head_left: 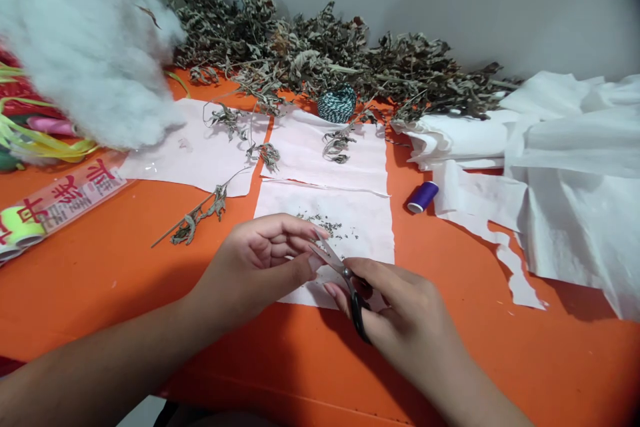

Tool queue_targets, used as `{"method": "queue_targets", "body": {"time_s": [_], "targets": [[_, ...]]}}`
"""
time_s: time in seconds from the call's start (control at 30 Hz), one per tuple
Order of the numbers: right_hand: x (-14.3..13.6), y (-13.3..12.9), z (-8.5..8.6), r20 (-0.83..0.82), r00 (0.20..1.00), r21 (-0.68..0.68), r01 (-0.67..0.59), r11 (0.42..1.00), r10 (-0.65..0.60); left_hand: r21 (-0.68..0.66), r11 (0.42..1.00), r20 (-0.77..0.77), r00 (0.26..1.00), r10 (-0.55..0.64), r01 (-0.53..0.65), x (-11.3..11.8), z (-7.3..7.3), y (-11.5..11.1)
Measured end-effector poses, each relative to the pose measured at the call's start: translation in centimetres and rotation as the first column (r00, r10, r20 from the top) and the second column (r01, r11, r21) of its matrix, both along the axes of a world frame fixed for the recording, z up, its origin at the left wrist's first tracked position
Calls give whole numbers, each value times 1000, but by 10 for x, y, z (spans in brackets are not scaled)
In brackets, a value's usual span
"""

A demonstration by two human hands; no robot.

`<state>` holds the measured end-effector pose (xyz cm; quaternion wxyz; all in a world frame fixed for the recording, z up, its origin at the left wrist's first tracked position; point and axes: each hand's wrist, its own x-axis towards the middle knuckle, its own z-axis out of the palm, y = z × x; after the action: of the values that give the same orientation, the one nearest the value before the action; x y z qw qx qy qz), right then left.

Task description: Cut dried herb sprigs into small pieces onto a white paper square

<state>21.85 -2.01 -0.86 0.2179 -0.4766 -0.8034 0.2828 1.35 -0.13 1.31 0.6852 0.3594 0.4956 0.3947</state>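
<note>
The right hand (400, 307) grips a pair of scissors (345, 280) by their black handles, fingers curled closed through the loops, the silver blades pointing up and to the left toward the other hand. The left hand (260, 260) is partly closed, its thumb and fingertips (320, 235) pinched together right at the blade tips; whatever it pinches is too small to make out. Both hands hover over a white sheet of paper (370, 227) lying on the orange counter (500, 347), and just beyond the left hand's fingertips a scatter of small dried herb bits (325, 223) lies on that sheet.

To the left of the left hand a single dried sprig (197, 217) lies on the counter, its upper end reaching the edge of another white sheet (200, 153). Beyond the hands, a further white sheet (350, 160) carries a few curled leaf pieces. Farther back, against the wall, a long heap of dried leafy stems (310, 53) stretches across, with a ball of green-and-white twine (337, 103) just in front of it. A purple thread spool (423, 197) lies beyond and to the right of the right hand, beside crumpled white tissue (575, 167). Far to the left of the left hand sits a mound of white stuffing (85, 40), with packaged ribbon rolls (30, 220) below it.
</note>
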Motion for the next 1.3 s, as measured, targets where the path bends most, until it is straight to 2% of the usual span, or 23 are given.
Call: {"method": "queue_targets", "body": {"time_s": [0.17, 0.47, 0.93, 1.3], "targets": [[2, -1, 0, 1, 1000, -24, 7, 1000, -7, 26, 1000, -51, 999, -10, 11, 0, 1, 1], [-4, 1, 4, -34, 999, 26, -8, 1000, 9, -8, 1000, -27, 1000, 11, -11, 0, 1, 1], [2, 0, -2, -5, 1000, -5, 5, 1000, -5, 29, 1000, -19, 1000, 8, -7, 0, 1, 0], [-2, 1, 1, -7, 1000, 68, 12, 998, -12, 7, 999, 2, 999, 47, -47, -1, -1, -1]]}}
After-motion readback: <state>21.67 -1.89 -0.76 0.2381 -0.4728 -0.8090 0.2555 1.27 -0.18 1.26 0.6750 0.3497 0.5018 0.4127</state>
